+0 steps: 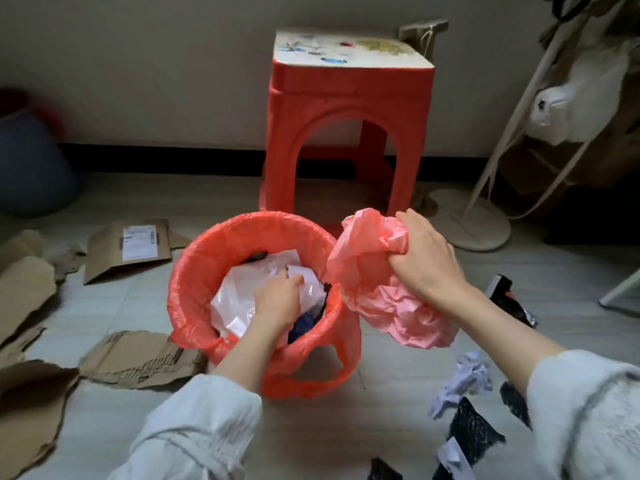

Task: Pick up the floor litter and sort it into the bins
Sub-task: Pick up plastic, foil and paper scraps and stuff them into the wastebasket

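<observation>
Pale grey sleeves fill the bottom of the view, both arms reaching forward over a light tiled floor (311, 427). Left hand (277, 301) is down inside a round bin (194, 271) lined with a red plastic bag; its fingers curl onto white plastic (235, 299) lying in the bin, though whether that grip is clenched on the plastic or only pressing it cannot be told. Right hand (424, 258) is held just to the right of the bin's rim, its grip clenched around a crumpled pink plastic bag (381, 296) that hangs below the fist. Torn brown cardboard pieces (138, 362) lie on the floor to the left of the bin, one bearing a white shipping label. Near the right sleeve lie a crumpled pale tissue (462, 379) and black netted scraps (474, 434). Behind the bin stands a red plastic stool (349, 112) with a patterned white top, against a plain wall. A white stand base (467, 220) sits to the stool's right.
</observation>
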The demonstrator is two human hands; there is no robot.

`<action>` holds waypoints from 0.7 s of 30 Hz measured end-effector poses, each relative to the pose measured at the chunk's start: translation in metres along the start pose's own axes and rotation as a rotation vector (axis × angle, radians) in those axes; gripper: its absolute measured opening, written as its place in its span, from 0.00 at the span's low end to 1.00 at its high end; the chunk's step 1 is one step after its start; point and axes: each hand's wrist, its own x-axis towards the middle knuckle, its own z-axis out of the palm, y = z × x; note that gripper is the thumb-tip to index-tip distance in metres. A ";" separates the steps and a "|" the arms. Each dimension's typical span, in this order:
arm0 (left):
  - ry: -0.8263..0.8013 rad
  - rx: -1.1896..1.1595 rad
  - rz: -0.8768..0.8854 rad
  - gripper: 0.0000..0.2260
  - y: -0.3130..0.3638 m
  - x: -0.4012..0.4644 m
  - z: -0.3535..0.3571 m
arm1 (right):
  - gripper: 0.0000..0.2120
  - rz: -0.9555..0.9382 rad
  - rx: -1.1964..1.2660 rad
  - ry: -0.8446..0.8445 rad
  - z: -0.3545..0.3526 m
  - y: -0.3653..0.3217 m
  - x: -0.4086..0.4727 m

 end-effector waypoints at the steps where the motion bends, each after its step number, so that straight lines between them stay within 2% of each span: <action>1: -0.065 0.030 -0.005 0.18 -0.005 0.001 0.006 | 0.27 0.003 0.009 0.011 0.002 -0.002 0.003; 4: -0.322 0.139 0.031 0.22 -0.007 0.007 0.007 | 0.30 0.000 0.021 0.035 0.003 -0.010 0.012; 6: -0.478 0.094 0.037 0.24 -0.003 0.005 -0.003 | 0.31 -0.007 0.008 0.032 0.004 -0.019 0.017; 10: -0.764 -0.366 -0.059 0.18 -0.018 -0.007 -0.018 | 0.31 0.009 0.056 0.086 0.004 -0.037 0.023; 12: -0.764 -0.507 -0.078 0.12 -0.028 -0.008 -0.017 | 0.24 0.020 0.111 0.131 0.003 -0.043 0.026; 16: -0.530 -0.561 0.000 0.03 -0.035 -0.013 -0.009 | 0.17 -0.061 0.157 0.126 0.005 -0.065 0.030; 19: -0.479 -0.477 0.084 0.02 -0.029 -0.021 -0.011 | 0.14 -0.141 0.161 0.083 0.019 -0.085 0.037; 21: -0.554 -0.379 0.157 0.09 -0.025 -0.025 -0.016 | 0.16 -0.132 0.130 0.029 0.035 -0.092 0.039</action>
